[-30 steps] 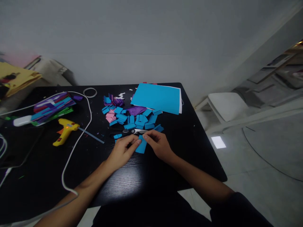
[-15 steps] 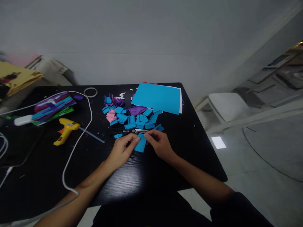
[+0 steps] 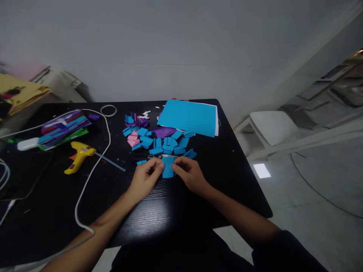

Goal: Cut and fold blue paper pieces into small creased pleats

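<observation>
A small blue piece of paper (image 3: 168,167) stands nearly upright between my hands, above the near half of the black table. My left hand (image 3: 146,176) pinches its left edge between thumb and fingers. At the right edge, my right hand (image 3: 190,173) grips it the same way. Just behind it lies a pair of scissors (image 3: 160,156), partly hidden by the paper and my fingers. Beyond the scissors, several folded blue paper pieces (image 3: 170,142) are heaped, with a few pink pieces (image 3: 133,139) on their left.
A large blue sheet (image 3: 188,118) lies over white paper at the back right. On the left are a yellow glue gun (image 3: 82,155) with a glue stick, a white cable (image 3: 90,173) and a bundle of coloured strips (image 3: 66,126). A white stool (image 3: 272,126) stands on the right.
The blue paper has turned from slanted to nearly upright and looks shorter. My right hand has shifted slightly down its edge; both hands still hold it.
</observation>
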`<action>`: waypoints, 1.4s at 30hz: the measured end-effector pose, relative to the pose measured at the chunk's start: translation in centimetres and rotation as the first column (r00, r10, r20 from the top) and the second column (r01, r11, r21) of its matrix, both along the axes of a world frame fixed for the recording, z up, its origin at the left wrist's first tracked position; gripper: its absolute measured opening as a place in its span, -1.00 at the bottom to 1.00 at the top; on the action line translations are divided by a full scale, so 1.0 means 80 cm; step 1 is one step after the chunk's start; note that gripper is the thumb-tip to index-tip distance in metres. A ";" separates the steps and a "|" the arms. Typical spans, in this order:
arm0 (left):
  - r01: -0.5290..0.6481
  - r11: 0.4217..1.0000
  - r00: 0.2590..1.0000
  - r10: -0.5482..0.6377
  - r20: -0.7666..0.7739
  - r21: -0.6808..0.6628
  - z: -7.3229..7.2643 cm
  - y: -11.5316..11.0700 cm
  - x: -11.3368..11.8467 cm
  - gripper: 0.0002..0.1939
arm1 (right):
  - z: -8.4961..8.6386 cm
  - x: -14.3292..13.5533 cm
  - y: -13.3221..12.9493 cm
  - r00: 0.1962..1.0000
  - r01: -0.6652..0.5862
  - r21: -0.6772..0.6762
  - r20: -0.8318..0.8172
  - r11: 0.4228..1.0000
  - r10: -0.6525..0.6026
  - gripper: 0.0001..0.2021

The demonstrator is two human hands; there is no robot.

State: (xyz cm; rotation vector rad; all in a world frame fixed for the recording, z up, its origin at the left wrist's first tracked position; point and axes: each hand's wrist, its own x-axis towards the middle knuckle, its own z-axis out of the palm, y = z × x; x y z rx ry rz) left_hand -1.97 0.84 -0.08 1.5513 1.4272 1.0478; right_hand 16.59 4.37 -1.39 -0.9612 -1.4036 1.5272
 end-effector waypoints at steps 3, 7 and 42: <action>0.004 1.000 1.000 -0.004 0.013 -0.007 0.000 0.000 0.001 -0.70 | 0.000 -0.001 0.001 1.000 0.016 -0.002 -0.027 1.000 -0.016 -0.84; 0.000 1.000 1.000 0.000 0.029 0.000 0.002 0.001 0.002 -0.71 | 0.000 -0.001 0.000 1.000 0.014 0.004 -0.028 1.000 -0.013 -0.84; -0.013 1.000 0.997 0.012 0.070 0.013 0.005 0.001 0.005 -0.77 | 0.008 0.000 0.001 1.000 0.011 0.009 0.024 1.000 -0.012 -0.80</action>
